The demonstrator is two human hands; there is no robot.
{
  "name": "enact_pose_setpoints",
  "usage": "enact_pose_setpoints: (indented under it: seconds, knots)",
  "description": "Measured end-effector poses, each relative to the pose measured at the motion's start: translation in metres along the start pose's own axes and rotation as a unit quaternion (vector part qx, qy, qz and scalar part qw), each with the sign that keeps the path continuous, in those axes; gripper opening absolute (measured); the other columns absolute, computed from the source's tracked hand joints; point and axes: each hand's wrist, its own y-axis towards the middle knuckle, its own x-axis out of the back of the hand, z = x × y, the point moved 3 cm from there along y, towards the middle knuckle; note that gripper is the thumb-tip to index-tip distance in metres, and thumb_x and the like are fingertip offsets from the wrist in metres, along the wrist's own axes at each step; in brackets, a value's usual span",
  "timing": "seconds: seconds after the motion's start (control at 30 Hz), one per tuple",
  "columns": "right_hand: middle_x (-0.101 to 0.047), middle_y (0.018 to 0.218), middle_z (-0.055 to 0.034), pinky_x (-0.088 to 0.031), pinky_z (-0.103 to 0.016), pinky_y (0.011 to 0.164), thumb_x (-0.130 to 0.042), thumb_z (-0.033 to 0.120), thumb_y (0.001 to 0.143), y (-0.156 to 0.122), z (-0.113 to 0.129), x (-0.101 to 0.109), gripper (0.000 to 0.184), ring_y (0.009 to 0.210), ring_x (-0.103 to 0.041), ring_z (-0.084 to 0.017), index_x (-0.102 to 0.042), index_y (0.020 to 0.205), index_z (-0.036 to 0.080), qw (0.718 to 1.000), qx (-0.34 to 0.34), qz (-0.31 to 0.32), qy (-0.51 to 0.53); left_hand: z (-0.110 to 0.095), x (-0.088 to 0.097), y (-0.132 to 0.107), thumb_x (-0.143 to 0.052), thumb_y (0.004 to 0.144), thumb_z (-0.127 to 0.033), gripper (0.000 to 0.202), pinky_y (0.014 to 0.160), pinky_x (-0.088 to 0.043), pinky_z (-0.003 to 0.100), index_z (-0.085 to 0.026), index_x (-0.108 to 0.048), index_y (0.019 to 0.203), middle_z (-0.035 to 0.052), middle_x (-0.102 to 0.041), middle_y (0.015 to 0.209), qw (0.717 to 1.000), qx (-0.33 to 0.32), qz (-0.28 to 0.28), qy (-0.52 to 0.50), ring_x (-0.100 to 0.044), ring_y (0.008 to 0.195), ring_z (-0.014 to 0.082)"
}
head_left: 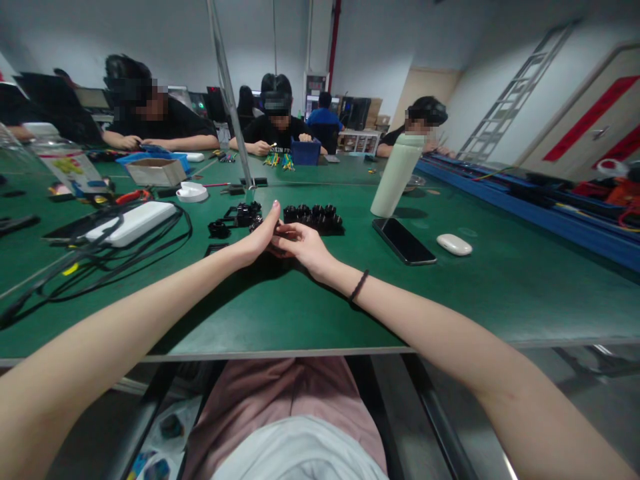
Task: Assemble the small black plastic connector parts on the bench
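My left hand (259, 239) and my right hand (306, 248) meet over the green table (320, 307), near its middle. A small black part (256, 224) shows at the left hand's edge, mostly hidden by the fingers. The left thumb points up, while the right thumb and fingers pinch at the same spot. Just behind the right hand stand several black knob-like pieces (316, 217) in rows. Left of the hands lie more black pieces (247, 212) and a single black piece (219, 230).
To the right are a pale green bottle (397, 175), a phone (404, 241) and a white oval case (454, 245). Black cables (120, 257) surround a white power strip (133, 223) on the left. A metal pole (231, 100) rises behind the parts. Several people sit across the table.
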Motion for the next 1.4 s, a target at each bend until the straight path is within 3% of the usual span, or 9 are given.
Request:
enact_pose_setpoints:
  seconds: [0.2, 0.43, 0.63, 0.93, 1.17, 1.4]
  knots:
    - [-0.062, 0.073, 0.0015, -0.049, -0.02, 0.053, -0.081, 0.021, 0.066, 0.001, -0.001, 0.0, 0.028, 0.061, -0.058, -0.008, -0.059, 0.082, 0.015, 1.0, -0.009, -0.017, -0.024, -0.001, -0.001, -0.001, -0.021, 0.089, -0.071, 0.065, 0.047, -0.046, 0.024, -0.019, -0.06, 0.077, 0.0033, -0.059, 0.059, 0.999, 0.025, 0.03, -0.021, -0.058, 0.048, 0.0147]
    - [-0.058, 0.067, 0.0045, -0.043, -0.018, 0.048, -0.064, 0.009, 0.076, -0.003, 0.006, -0.002, 0.009, 0.05, -0.052, -0.005, -0.058, 0.076, 0.016, 0.998, -0.019, -0.047, -0.04, 0.003, 0.0, 0.003, -0.022, 0.09, -0.068, 0.068, 0.044, -0.044, 0.023, -0.017, -0.066, 0.083, 0.0059, -0.062, 0.057, 0.997, 0.009, 0.07, -0.033, -0.06, 0.049, 0.0157]
    - [-0.057, 0.066, 0.006, -0.041, -0.016, 0.045, -0.062, 0.009, 0.078, -0.005, 0.008, -0.002, 0.008, 0.046, -0.048, -0.003, -0.058, 0.075, 0.016, 0.997, -0.032, -0.07, -0.008, 0.002, 0.001, 0.003, -0.031, 0.092, -0.063, 0.058, 0.042, -0.043, 0.021, -0.017, -0.068, 0.089, 0.0049, -0.063, 0.06, 0.996, 0.025, 0.052, -0.064, -0.059, 0.048, 0.0147]
    - [-0.057, 0.068, 0.0065, -0.045, -0.017, 0.047, -0.067, 0.015, 0.081, -0.001, 0.0, 0.002, 0.01, 0.042, -0.045, -0.001, -0.057, 0.082, 0.016, 0.994, -0.041, -0.095, 0.034, 0.003, 0.005, 0.005, -0.041, 0.095, -0.033, 0.033, 0.041, -0.047, 0.022, -0.015, -0.061, 0.075, 0.0028, -0.062, 0.06, 0.992, 0.059, 0.023, -0.112, -0.058, 0.047, 0.0133]
    - [-0.058, 0.071, 0.0059, -0.048, -0.017, 0.047, -0.069, 0.015, 0.081, -0.001, 0.001, 0.002, 0.018, 0.042, -0.048, -0.001, -0.051, 0.084, 0.016, 0.992, -0.048, -0.108, 0.049, 0.0, 0.005, 0.001, -0.046, 0.094, -0.036, 0.035, 0.049, -0.049, 0.021, -0.013, -0.065, 0.076, 0.0045, -0.064, 0.064, 0.99, 0.068, 0.068, -0.101, -0.06, 0.055, 0.0119]
    - [-0.058, 0.07, 0.0052, -0.047, -0.017, 0.047, -0.067, 0.013, 0.082, -0.003, 0.003, 0.001, 0.017, 0.044, -0.05, -0.003, -0.05, 0.084, 0.016, 0.992, -0.053, -0.104, 0.043, -0.002, 0.004, 0.0, -0.049, 0.093, -0.041, 0.038, 0.053, -0.051, 0.021, -0.013, -0.064, 0.073, 0.0039, -0.064, 0.063, 0.993, 0.069, 0.062, -0.075, -0.058, 0.054, 0.0106]
